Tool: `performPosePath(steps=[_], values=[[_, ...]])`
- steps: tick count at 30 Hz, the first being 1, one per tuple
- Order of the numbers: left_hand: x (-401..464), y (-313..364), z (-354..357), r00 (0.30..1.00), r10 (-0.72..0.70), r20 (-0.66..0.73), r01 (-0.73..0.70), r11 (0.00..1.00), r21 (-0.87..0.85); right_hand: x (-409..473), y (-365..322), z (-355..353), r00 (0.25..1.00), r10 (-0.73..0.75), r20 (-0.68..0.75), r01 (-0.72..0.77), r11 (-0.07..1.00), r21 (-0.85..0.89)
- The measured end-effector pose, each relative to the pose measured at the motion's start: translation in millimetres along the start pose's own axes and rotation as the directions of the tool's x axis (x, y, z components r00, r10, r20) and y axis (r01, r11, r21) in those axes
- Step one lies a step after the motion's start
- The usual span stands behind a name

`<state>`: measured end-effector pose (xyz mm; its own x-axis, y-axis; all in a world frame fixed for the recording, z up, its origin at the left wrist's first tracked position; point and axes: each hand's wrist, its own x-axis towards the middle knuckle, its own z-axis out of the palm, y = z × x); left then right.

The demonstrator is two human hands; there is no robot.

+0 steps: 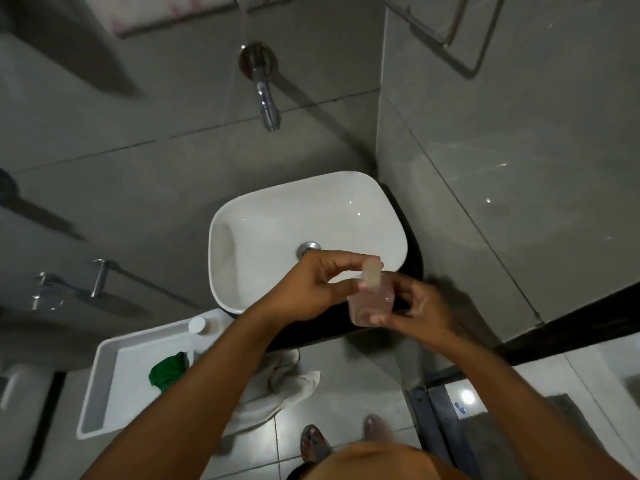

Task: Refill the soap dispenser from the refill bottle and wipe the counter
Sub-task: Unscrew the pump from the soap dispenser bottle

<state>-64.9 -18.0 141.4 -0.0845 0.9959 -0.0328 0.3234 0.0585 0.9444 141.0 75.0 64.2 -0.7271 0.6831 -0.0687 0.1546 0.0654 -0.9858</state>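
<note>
A small clear soap dispenser (371, 301) with pinkish liquid is held over the near rim of the white basin (263, 216). My right hand (415, 311) grips its body from the right and below. My left hand (311, 289) pinches its pale pump top (371, 273) from the left. A white-capped bottle (198, 325) stands in the far corner of a white tray (104, 375), left of my forearm. In the same tray lies a green cloth (168, 370). The black counter (414, 251) shows around the basin, mostly hidden by my arms.
A chrome wall tap (266, 98) juts out above the basin. A whitish towel (284, 382) hangs below the counter edge. A glass shelf with chrome brackets (65, 285) sits on the left wall. My feet in sandals (315, 441) stand on the tiled floor.
</note>
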Motion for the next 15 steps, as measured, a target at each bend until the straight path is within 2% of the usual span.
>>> performPosePath(steps=[3, 7, 10, 13, 15], values=[[-3.9, 3.2, -9.1, 0.992, 0.019, -0.121, -0.016, 1.000, 0.024, 7.1, -10.8, 10.2, 1.000, -0.020, 0.024, 0.021, 0.999, -0.026], [-11.8, 0.5, -16.3, 0.995, 0.058, -0.081, -0.055, 0.998, 0.038, 17.6, -18.7, 21.3, 0.998, -0.045, 0.034, 0.046, 0.998, -0.047], [-17.6, -4.5, -21.7, 0.980, 0.013, -0.200, -0.021, 0.999, -0.039, 21.0, -18.8, 25.9, 0.998, -0.050, 0.048, 0.053, 0.998, -0.047], [-21.9, -7.3, -23.5, 0.985, 0.010, -0.171, -0.014, 1.000, -0.025, 21.3, -16.6, 29.8, 0.997, -0.040, 0.067, 0.045, 0.996, -0.077], [-22.9, -7.7, -24.2, 0.983, -0.004, -0.185, -0.014, 0.995, -0.099, 21.1, -16.7, 31.5, 0.997, -0.045, 0.070, 0.051, 0.995, -0.082]])
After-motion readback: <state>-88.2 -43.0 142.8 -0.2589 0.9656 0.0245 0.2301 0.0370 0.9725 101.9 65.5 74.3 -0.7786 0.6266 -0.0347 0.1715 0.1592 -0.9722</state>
